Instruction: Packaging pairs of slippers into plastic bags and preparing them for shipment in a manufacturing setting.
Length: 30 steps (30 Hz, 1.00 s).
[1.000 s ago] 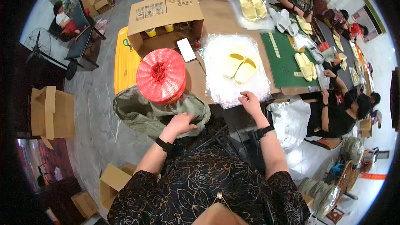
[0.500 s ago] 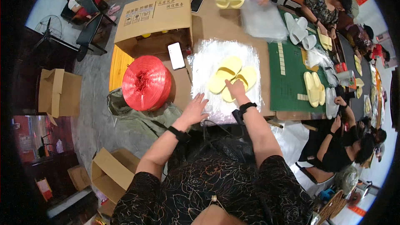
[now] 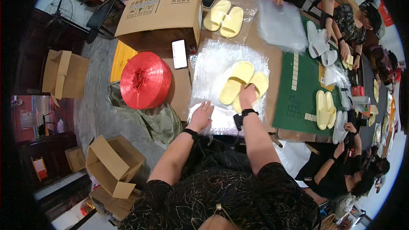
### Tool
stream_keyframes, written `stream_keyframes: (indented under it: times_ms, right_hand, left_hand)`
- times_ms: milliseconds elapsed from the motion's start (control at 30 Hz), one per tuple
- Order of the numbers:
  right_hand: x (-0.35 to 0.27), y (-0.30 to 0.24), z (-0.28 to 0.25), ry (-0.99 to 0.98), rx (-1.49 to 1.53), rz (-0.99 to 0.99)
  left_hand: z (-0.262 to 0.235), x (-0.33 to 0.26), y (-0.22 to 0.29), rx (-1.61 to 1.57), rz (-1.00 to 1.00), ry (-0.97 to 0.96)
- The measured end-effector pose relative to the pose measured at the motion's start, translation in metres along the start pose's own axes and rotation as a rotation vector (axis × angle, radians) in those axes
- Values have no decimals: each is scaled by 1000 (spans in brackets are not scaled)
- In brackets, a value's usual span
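One big brown-topped table (image 3: 275, 72) has one green mat (image 3: 300, 76), one cardboard box (image 3: 157, 10) and one pile of clear plastic bags (image 3: 208, 68) on it. One fat red roll of twine (image 3: 147, 81) sits near the box. Two yellow slides (image 3: 234, 83) lie on the pile. The right hand (image 3: 248, 96) touches the right one; its fingertips are hidden, so I can't tell how open it is or if it grips. The left hand (image 3: 201, 116) is flat on the pile, fingers spread, holding nothing. Two phones (image 3: 179, 54) lie by the box.
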State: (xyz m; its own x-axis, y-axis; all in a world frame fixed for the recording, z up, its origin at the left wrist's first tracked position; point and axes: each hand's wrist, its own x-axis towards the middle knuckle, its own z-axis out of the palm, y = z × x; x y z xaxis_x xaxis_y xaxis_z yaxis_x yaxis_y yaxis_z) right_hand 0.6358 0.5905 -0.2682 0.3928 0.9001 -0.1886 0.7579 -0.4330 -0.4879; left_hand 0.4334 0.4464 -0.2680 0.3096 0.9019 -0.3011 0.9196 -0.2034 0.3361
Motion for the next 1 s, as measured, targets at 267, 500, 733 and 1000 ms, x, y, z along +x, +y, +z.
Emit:
stream_keyframes:
  times_ms: [267,500,733,1000]
  right_hand:
    - [9,122,-112,220,56,2]
    - [-96,174,-184,295,255,-47]
    - [-164,175,-181,148,147,-33]
    - [-220,90,-168,-178,-83,-312]
  left_hand:
    - [-38,12,30,143,-1,-42]
    - [-14,17,38,124,299,118]
    - [-20,24,39,-123,332,190]
    - [-47,26,39,-548,-29,179]
